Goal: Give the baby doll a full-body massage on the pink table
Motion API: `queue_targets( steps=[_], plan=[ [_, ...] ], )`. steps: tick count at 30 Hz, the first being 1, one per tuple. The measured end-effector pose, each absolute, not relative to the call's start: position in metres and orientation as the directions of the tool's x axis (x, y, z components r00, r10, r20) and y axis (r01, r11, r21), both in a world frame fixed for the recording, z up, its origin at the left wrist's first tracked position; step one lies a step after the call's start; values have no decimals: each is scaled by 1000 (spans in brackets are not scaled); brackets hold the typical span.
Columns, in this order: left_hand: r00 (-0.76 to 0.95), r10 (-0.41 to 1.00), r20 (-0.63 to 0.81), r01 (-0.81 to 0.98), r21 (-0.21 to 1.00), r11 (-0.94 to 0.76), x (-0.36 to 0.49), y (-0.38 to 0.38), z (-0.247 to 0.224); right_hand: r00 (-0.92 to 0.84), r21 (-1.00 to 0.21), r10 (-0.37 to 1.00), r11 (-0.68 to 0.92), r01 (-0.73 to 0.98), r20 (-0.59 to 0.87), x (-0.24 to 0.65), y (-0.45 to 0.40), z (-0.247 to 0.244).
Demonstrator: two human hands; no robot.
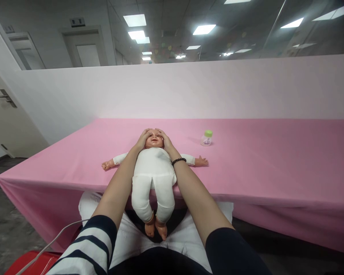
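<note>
A baby doll (154,162) in a white cloth suit lies face up, its head toward the wall. Its arms are spread on the pink cloth, and its legs hang over the table's near edge toward my lap. My left hand (142,139) is curved around one side of the doll's head, fingers over the forehead. Around the other side wraps my right hand (165,140), its fingers also reaching the brow. Between them the doll's nose and mouth show, while the top of its head is partly covered. A dark bead bracelet (179,160) circles my right wrist.
A pink cloth (263,164) covers the table. A small bottle with a green cap (206,138) stands to the doll's right. Behind the table runs a white wall (203,91) below glass. A pale cable (57,237) and something red (31,263) are at lower left.
</note>
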State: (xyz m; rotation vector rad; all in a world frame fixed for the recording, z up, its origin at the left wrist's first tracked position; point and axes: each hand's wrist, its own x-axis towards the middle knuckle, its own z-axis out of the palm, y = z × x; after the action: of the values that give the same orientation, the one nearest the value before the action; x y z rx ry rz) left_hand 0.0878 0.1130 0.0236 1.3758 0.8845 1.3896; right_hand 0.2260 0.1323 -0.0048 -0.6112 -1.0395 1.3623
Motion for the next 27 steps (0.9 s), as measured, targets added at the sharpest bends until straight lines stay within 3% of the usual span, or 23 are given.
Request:
queue_targets(
  steps=[12, 27],
  plan=[
    [118, 955, 271, -144, 957, -254, 85, 106, 28, -86, -890, 957, 221, -399, 277, 229, 123, -3],
    [94, 958, 272, -168, 952, -254, 89, 106, 29, -96, -833, 969, 145, -534, 230, 226, 131, -3]
  ],
)
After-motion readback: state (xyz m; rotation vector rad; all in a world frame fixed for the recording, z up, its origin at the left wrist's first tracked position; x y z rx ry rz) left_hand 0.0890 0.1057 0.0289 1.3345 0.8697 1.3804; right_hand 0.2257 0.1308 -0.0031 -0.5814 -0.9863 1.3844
